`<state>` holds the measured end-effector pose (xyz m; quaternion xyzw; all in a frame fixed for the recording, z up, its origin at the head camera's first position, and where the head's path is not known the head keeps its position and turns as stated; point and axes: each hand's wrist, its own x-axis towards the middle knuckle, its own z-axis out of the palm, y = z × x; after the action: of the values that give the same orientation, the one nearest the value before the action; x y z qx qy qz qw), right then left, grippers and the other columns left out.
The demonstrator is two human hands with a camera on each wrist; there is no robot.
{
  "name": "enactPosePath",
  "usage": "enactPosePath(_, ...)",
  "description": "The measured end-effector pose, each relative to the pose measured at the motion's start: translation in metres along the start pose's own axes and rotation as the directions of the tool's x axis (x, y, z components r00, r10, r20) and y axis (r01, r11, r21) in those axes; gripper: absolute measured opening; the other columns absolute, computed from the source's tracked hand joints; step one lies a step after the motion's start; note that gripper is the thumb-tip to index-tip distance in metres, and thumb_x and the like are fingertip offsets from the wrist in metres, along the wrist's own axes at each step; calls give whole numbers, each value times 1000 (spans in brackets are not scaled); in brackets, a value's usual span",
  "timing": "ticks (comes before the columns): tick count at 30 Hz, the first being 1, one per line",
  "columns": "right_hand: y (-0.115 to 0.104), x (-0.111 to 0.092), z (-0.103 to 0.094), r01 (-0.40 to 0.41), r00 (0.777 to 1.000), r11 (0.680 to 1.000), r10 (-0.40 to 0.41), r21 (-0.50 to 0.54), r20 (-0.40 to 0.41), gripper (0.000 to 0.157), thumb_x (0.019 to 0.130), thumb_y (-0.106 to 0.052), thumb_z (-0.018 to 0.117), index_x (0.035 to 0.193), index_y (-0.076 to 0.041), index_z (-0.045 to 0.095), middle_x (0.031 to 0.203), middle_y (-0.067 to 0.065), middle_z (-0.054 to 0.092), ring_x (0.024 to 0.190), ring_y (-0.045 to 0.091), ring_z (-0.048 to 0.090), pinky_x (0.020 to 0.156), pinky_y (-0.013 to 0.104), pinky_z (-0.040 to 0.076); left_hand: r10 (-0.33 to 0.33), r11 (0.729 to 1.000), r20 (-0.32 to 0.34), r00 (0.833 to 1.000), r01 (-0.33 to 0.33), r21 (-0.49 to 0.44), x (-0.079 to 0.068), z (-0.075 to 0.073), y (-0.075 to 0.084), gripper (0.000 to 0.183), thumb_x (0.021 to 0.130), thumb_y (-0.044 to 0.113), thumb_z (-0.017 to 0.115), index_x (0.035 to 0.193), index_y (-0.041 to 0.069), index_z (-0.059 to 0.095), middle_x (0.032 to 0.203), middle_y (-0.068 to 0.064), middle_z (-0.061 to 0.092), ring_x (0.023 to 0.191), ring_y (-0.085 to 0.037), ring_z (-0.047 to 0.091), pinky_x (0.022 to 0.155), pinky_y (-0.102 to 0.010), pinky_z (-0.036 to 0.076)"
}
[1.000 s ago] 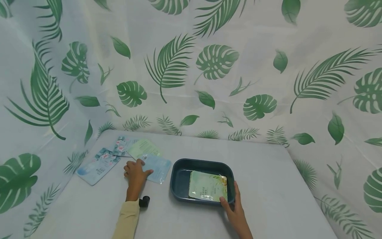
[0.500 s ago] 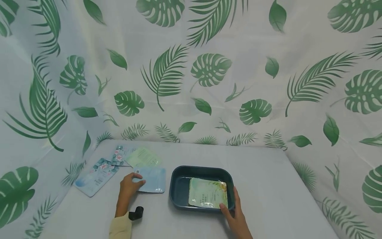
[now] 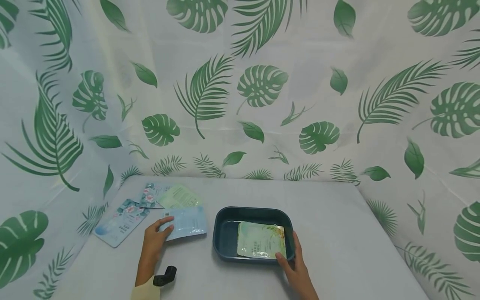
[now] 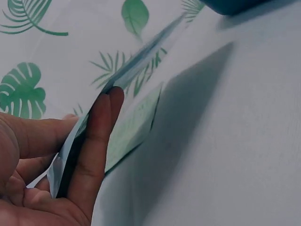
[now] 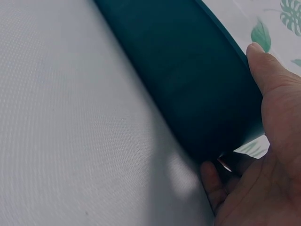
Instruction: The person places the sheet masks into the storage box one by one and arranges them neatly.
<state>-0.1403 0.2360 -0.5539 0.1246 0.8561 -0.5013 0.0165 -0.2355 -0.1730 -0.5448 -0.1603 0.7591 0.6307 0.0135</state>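
Note:
My left hand [image 3: 151,241] pinches a light blue packet [image 3: 189,222] at its left edge. In the left wrist view, the thumb is on one side of this thin packet [image 4: 143,54] and fingers on the other, with a shadow below on the table. My right hand [image 3: 299,270] grips the near right corner of a dark teal rectangular tray [image 3: 224,253], thumb at the rim. The right wrist view has the fingers low against the tray's outer wall [image 5: 183,75]. Inside the tray, toward its right, lies a pale green packet [image 3: 260,240] with a leafy print.
Behind the left hand lie a light green packet [image 3: 180,196] and a flowered packet [image 3: 149,196], overlapping. Another blue flowered packet [image 3: 121,223] lies near the table's left edge. A leaf-printed curtain [image 3: 240,100] encloses the back and sides of the white table [image 3: 337,237].
My left hand has taken hold of the light blue packet, drawn it slightly left and toward me, and tilted it up. The right hand keeps its place on the tray. The head view has shifted.

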Motion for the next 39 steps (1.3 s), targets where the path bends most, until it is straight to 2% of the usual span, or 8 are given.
enactPosePath(6, 1, 1, 0, 10, 1000, 1000, -10, -2, 0, 92, 95, -49, 58, 157, -28, -5, 165, 17, 4, 148, 47, 9, 113, 68, 13, 23, 987, 17, 1000, -20, -157, -8, -1, 4, 48, 91, 13, 68, 136, 2, 54, 159, -13, 31, 152, -30, 12, 116, -40, 28)
enactPosePath(10, -1, 3, 0, 16, 1000, 1000, -16, 6, 4, 91, 94, -49, 58, 157, -28, -4, 165, 16, 4, 149, 46, 8, 113, 67, 13, 73, 962, 57, 996, -55, -268, -15, 3, 10, 52, 91, 10, 68, 139, 0, 50, 158, -6, 32, 140, -18, 33, 93, -19, 43)
enactPosePath(13, -3, 4, 0, 32, 999, 999, -32, 6, 5, 91, 95, -48, 58, 158, -27, -4, 165, 18, 4, 148, 47, 8, 113, 67, 12, 116, 942, 101, 988, -77, -328, -20, 11, 16, 53, 90, 9, 68, 139, -2, 49, 158, -5, 31, 122, -11, 46, 81, -16, 50)
enactPosePath(20, -6, 4, -1, 34, 999, 999, -35, 12, 10, 91, 95, -47, 58, 158, -27, -5, 165, 17, 2, 149, 45, 7, 114, 66, 12, 179, 963, 194, 965, -131, -237, -27, 37, 29, 49, 90, 15, 70, 135, 4, 56, 158, -10, 33, 139, -24, 38, 94, -20, 49)
enactPosePath(24, -3, 3, -1, 28, 1000, 1000, -28, 9, 14, 92, 95, -48, 58, 157, -27, -7, 165, 17, 2, 149, 46, 7, 114, 66, 12, 232, 968, 279, 932, -191, -165, -31, 55, 36, 45, 90, 21, 70, 132, 9, 60, 154, -10, 41, 148, -30, 28, 111, -42, 38)
enactPosePath(28, 0, 4, 0, 34, 999, 999, -34, 18, 10, 92, 95, -47, 58, 157, -27, -6, 165, 15, 2, 149, 45, 7, 114, 66, 12, 276, 961, 387, 880, -258, -98, -36, 74, 43, 44, 92, 24, 68, 133, 12, 60, 153, -11, 42, 147, -33, 28, 113, -57, 29)
enactPosePath(34, 0, 3, 1, 31, 999, 999, -31, 23, 14, 91, 95, -47, 58, 157, -28, -6, 165, 14, 0, 149, 45, 6, 113, 68, 12, 297, 929, 522, 799, -367, 34, -46, 101, 54, 44, 95, 17, 63, 137, 5, 55, 150, -16, 46, 145, -38, 31, 113, -60, 26)
enactPosePath(39, -2, 0, 2, 21, 1000, 1000, -21, 24, 19, 92, 95, -48, 58, 157, -28, -7, 165, 15, 0, 149, 46, 6, 113, 68, 12, 307, 880, 561, 769, -454, 140, -53, 117, 57, 41, 97, 13, 59, 136, 1, 53, 146, -19, 49, 140, -39, 38, 110, -56, 34)
